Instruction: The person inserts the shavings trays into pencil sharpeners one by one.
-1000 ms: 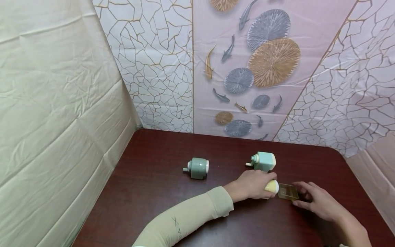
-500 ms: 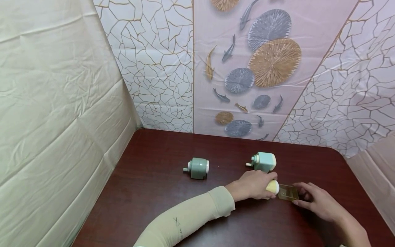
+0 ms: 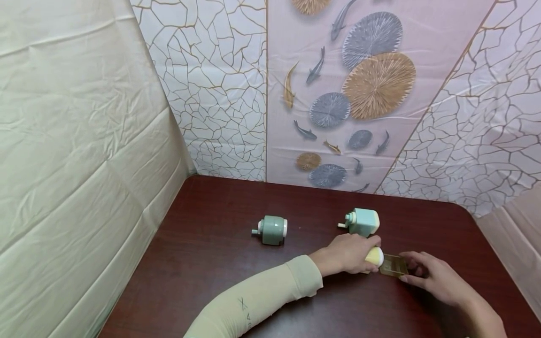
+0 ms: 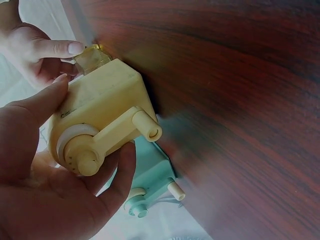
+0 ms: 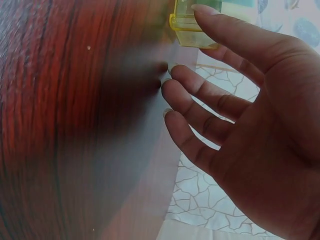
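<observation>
My left hand (image 3: 351,253) grips a pale yellow hand-crank pencil sharpener (image 4: 107,90) around its body. Its crank and white ring face the left wrist camera, while in the head view only its rounded white-and-yellow end (image 3: 375,257) shows past the fingers. My right hand (image 3: 439,277) pinches a clear yellowish shavings drawer (image 3: 393,266) between thumb and index finger, the other fingers loosely bent below it in the right wrist view. The drawer's near end lies right at the sharpener's end. A pale teal crank sharpener (image 3: 365,221) lies just beyond my left hand.
A darker green crank sharpener (image 3: 274,230) lies on its side at the middle left of the dark red wooden table (image 3: 220,272). Patterned cloth (image 3: 224,94) hangs behind the table, and plain cream cloth (image 3: 84,164) on the left.
My right hand has brought the shavings drawer slightly left, closer to the yellow sharpener, and its tilt has shifted a little. The left hand holds nearly still; the other sharpeners stay put.
</observation>
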`<state>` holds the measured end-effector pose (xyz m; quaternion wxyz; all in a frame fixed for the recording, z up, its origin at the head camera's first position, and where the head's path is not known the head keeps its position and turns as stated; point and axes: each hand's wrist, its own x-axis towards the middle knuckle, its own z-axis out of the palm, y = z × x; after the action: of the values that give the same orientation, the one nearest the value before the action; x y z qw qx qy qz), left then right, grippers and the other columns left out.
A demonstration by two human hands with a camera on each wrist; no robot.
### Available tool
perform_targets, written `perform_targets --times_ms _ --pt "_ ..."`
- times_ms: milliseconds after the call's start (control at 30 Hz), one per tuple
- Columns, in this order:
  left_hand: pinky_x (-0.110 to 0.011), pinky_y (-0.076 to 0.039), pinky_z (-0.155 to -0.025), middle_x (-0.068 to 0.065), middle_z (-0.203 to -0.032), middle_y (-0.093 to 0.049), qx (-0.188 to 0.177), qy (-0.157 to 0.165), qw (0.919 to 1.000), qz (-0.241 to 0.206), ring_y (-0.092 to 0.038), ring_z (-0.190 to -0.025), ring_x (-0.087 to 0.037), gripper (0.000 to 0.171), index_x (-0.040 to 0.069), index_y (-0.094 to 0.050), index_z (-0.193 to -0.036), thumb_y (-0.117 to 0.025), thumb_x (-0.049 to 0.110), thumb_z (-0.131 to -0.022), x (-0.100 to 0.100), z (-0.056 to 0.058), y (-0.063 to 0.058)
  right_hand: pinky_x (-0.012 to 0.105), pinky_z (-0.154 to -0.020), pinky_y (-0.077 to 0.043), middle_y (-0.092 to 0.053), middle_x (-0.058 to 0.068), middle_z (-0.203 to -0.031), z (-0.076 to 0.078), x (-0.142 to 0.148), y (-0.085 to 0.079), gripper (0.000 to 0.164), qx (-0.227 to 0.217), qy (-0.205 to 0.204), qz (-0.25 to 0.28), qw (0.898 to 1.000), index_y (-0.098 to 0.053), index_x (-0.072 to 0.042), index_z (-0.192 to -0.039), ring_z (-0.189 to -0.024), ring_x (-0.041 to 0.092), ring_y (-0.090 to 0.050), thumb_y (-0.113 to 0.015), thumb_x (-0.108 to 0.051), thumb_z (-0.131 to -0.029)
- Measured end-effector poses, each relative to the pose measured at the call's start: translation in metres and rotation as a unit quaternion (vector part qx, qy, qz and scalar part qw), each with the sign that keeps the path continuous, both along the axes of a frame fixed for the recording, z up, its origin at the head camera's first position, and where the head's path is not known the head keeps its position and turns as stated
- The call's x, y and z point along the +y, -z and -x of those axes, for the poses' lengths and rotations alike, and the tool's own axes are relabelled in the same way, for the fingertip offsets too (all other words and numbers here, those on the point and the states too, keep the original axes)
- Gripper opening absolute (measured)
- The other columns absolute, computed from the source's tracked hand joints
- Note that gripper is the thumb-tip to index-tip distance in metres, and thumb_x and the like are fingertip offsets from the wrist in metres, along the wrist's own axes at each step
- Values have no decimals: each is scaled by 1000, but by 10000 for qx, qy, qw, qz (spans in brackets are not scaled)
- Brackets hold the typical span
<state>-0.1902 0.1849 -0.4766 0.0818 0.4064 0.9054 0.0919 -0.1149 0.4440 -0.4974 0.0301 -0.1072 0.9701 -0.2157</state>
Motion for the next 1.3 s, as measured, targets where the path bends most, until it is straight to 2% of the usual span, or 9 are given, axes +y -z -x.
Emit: perform_targets --times_ms 233,500,800,1100,1300 --pt "-25 -46 -63 18 -100 -63 -114 -84 9999 73 -53 -76 1 50 43 -51 -133 -73 63 -93 2 -1 0 29 -68 -48 -62 -2 -98 0 -6 -1 55 -196 24 91 9998 -69 -6 -130 -79 3 -55 -89 -33 -87" --pt "-25 -47 -64 17 -100 -63 -260 -128 9995 128 -53 -75 0 51 43 -49 -135 -73 61 -94 4 -2 0 29 -67 -47 -59 -2 -97 0 -11 0 55 -196 -13 152 9997 -70 -7 -131 -79 3 -53 -89 -34 -87" --pt "-25 -48 -64 17 -100 -63 -298 -146 9993 154 -54 -75 -2 50 43 -49 -134 -73 60 -95 3 -2 0 28 -67 -48 -58 -3 -94 1 -20 2 48 336 -316 453 9979 -72 -10 -125 -79 2 -54 -91 -28 -85" --pt "-25 -47 -65 17 -100 -63 -326 -222 9990 192 -53 -73 -2 49 44 -49 -134 -73 60 -95 4 -2 -1 28 -67 -47 -57 -2 -94 3 -22 3 51 7 -215 440 9988 -71 -10 -129 -79 2 -53 -90 -31 -87" --pt "-24 -47 -64 17 -100 -63 -313 -167 9993 152 -52 -73 -2 50 43 -49 -135 -73 60 -95 3 -2 -1 28 -67 -47 -58 -2 -95 3 -24 2 51 -24 -170 437 9989 -70 -9 -130 -80 4 -54 -89 -32 -88"
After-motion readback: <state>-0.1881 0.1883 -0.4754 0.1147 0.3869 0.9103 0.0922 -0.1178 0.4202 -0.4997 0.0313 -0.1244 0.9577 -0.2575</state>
